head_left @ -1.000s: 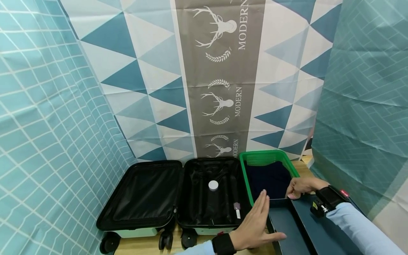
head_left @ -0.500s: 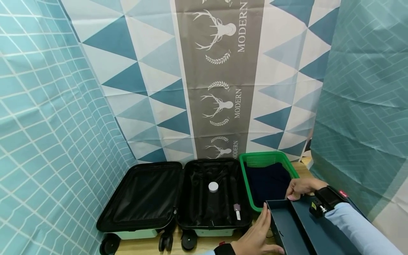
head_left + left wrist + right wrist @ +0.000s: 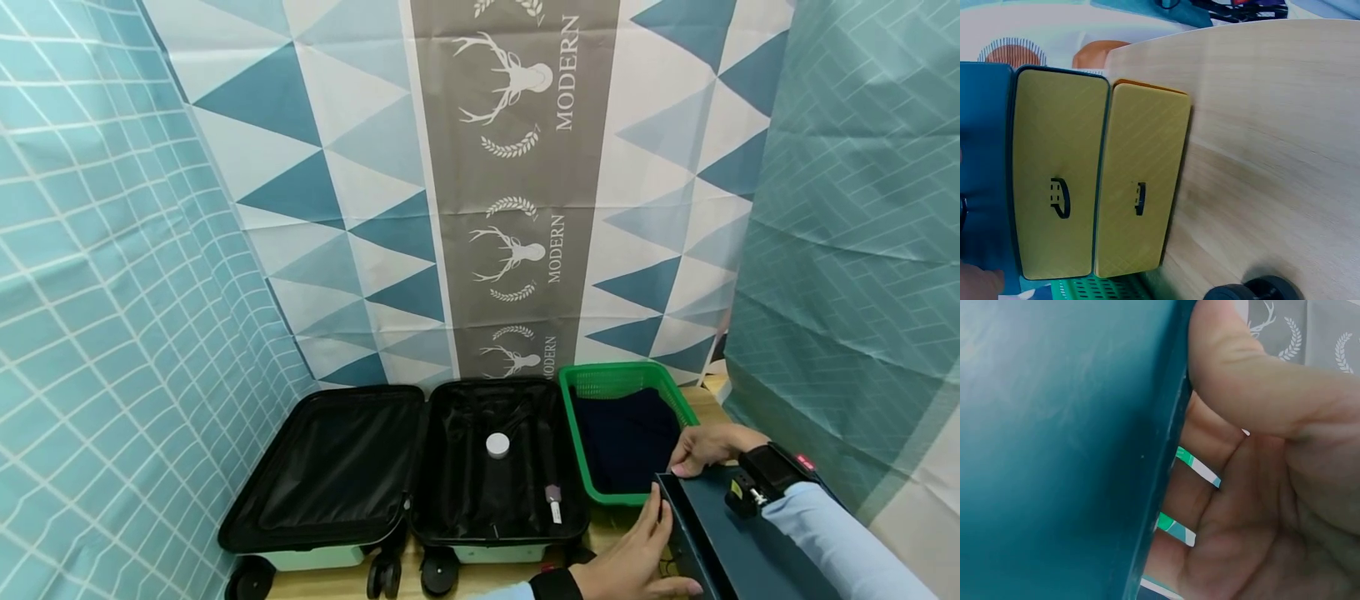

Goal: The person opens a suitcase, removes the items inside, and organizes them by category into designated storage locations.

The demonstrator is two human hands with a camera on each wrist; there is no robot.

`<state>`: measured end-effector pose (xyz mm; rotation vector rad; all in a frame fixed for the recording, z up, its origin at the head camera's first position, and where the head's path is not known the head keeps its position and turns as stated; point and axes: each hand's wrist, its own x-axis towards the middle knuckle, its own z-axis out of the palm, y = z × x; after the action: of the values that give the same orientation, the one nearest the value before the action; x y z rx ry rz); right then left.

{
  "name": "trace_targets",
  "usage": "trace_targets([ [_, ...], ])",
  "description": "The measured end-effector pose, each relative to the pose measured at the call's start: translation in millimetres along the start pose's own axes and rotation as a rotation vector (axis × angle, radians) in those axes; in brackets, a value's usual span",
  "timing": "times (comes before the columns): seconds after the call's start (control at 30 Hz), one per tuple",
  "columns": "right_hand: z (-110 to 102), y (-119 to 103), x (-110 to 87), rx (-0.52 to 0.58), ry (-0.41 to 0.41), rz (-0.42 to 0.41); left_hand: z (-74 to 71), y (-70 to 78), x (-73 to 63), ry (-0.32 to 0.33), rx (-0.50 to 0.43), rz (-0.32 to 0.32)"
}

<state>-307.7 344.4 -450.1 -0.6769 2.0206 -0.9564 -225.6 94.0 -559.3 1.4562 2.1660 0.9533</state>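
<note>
A dark blue drawer cabinet (image 3: pixel 780 533) stands at the lower right of the head view. My left hand (image 3: pixel 630 554) touches the blue front of its upper drawer with fairly straight fingers. That drawer front (image 3: pixel 985 169) carries a dark handle, partly cut off at the left wrist view's edge. Only a narrow strip of the drawer's inside shows. My right hand (image 3: pixel 708 447) grips the cabinet's far edge, thumb on one side and fingers on the other. Below the blue drawer are two yellow drawer fronts, a middle one (image 3: pixel 1057 137) and a lower one (image 3: pixel 1141 144), each with a black handle.
Beyond the cabinet, a green basket (image 3: pixel 567 417) holds dark navy cloth (image 3: pixel 626 433). Left of it lies an open suitcase (image 3: pixel 330 467) with black lining. Inside are a round white container (image 3: pixel 497 446) and a small purple-and-white item (image 3: pixel 553 504). All stand on a wooden table (image 3: pixel 1260 156).
My left hand has come onto the drawer front and moved right, pushing the drawer most of the way into the cabinet. My right hand keeps its hold on the cabinet edge.
</note>
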Motion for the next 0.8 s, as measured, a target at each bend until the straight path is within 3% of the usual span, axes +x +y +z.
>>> trace_targets([
  [0.17, 3, 1, 0.1, 0.022, 0.021, 0.027, 3.1, 0.6, 8.2, -0.014, 0.166, 0.043],
  [0.27, 4, 1, 1.2, 0.013, 0.041, 0.052, 7.0, -0.7, 11.2, -0.021, 0.191, 0.062],
  [0.37, 3, -2, 1.5, 0.004, 0.052, 0.077, 9.9, -2.0, 13.4, 0.046, 0.2, 0.106],
  [0.43, 1, -3, 0.7, -0.002, 0.053, 0.082, 10.4, -2.5, 15.5, 0.084, 0.196, 0.09],
  [0.5, -2, -3, -0.3, -0.004, 0.047, 0.081, 12.4, -5.0, 16.5, 0.116, 0.162, 0.043],
  [0.67, -2, -3, 0.4, -0.058, 0.06, 0.056, 33.0, -19.4, 13.1, 0.137, -0.072, -0.266],
  [0.7, -2, -2, 0.7, -0.06, 0.062, 0.051, 39.1, -22.7, 12.0, 0.147, -0.099, -0.305],
  [0.8, 0, -1, 1.1, -0.05, 0.073, 0.049, 54.4, -29.2, 10.8, 0.156, -0.048, -0.304],
])
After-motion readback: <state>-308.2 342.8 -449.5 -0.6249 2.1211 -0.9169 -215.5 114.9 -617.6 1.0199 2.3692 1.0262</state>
